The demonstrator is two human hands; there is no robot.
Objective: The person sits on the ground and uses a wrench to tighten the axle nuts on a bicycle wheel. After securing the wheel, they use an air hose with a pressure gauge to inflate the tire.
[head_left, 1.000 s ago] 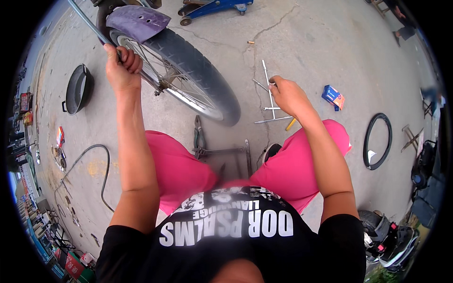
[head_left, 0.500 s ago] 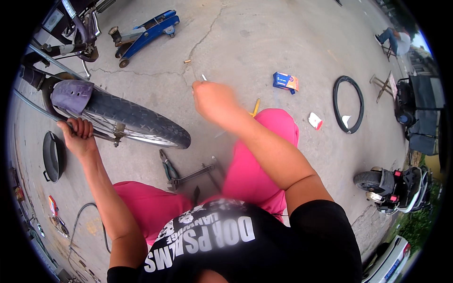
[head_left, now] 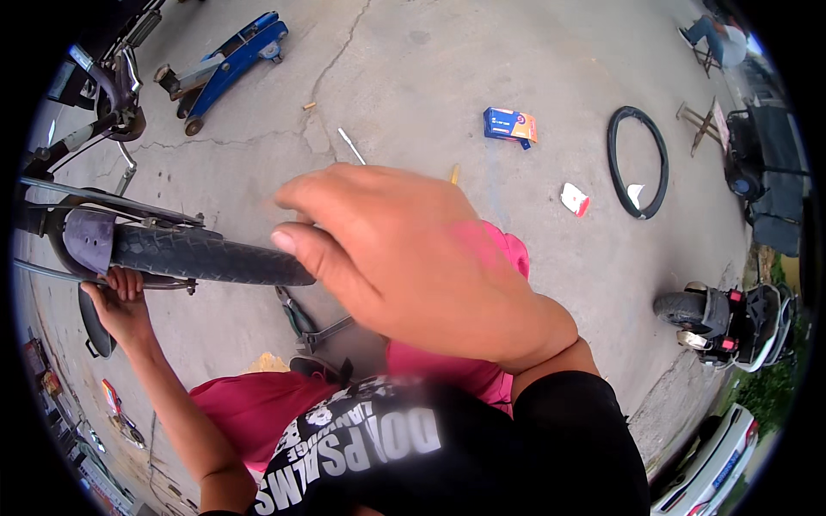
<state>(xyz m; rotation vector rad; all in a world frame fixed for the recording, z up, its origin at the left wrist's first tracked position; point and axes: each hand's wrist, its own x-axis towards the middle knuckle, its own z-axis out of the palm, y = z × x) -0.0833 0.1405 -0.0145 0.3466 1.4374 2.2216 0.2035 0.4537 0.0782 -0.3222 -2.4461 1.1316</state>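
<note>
My left hand (head_left: 125, 294) is wrapped around the near fork leg (head_left: 172, 282) of a bicycle-like front wheel. The wheel's black treaded tyre (head_left: 211, 254) points right, beneath a purple mudguard (head_left: 89, 241). High and close to view is my right hand (head_left: 413, 258), thumb and forefinger apart and nothing visible between them; its other fingers are partly hidden. Its fingertips overlap the tyre's right end in the picture, and contact cannot be told. On the ground below lie pliers (head_left: 298, 315) and an adjustable wrench (head_left: 331, 332), partly covered by the hand.
A blue floor jack (head_left: 234, 70) stands at the far left. Beyond my right hand lie a thin white stick (head_left: 350, 146), a blue-orange box (head_left: 509, 126), a white-red packet (head_left: 574, 199) and a loose tyre (head_left: 613, 172). A black pan (head_left: 86, 320) sits left; a scooter (head_left: 723, 322) stands right.
My right hand has risen closer to view, its fingers opening from a closed shape. The wheel has turned so it lies more level across the picture, with my left hand still on the fork.
</note>
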